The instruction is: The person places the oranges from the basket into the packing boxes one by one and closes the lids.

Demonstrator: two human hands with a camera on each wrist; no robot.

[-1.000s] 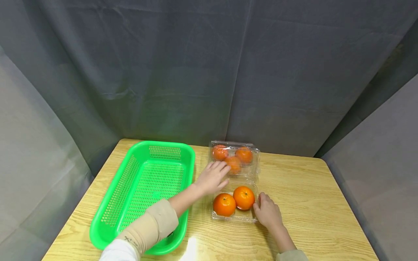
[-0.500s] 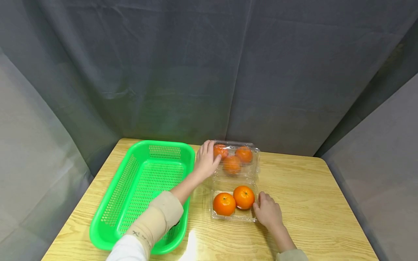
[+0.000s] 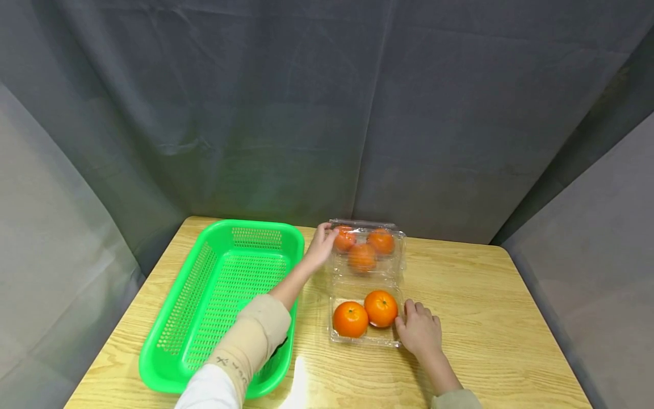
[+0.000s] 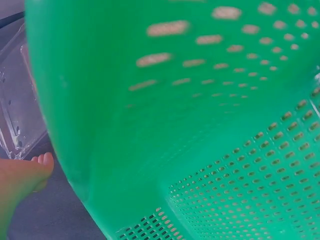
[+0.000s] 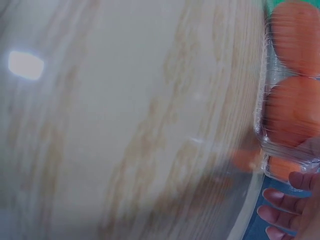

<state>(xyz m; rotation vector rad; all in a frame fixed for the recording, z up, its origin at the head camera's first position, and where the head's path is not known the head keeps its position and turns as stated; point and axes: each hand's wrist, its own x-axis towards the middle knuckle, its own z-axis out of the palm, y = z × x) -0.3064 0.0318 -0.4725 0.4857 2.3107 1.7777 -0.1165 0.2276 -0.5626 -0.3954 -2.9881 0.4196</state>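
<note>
A clear plastic clamshell box (image 3: 365, 338) lies unfolded on the table, with two oranges (image 3: 350, 319) in its front half. Behind it, three more oranges (image 3: 362, 258) show through the clear plastic of its lid (image 3: 390, 264); whether they lie in or under it I cannot tell. My left hand (image 3: 321, 245) touches the lid's left back edge with bent fingers, and their hold is too small to make out. Against the front half's right side rests my right hand (image 3: 420, 329); its fingers (image 5: 282, 200) look loosely bent beside the box in the right wrist view.
A green perforated basket (image 3: 298, 244) stands left of the box, under my left forearm. In the left wrist view the basket wall (image 4: 75, 100) fills most of the frame. Grey curtains (image 3: 286, 113) close off the back and sides of the wooden table (image 3: 480, 318).
My left hand has gone from above the rear oranges to the lid's left edge, and its fingers have bent there. My right hand and the front oranges have stayed in place.
</note>
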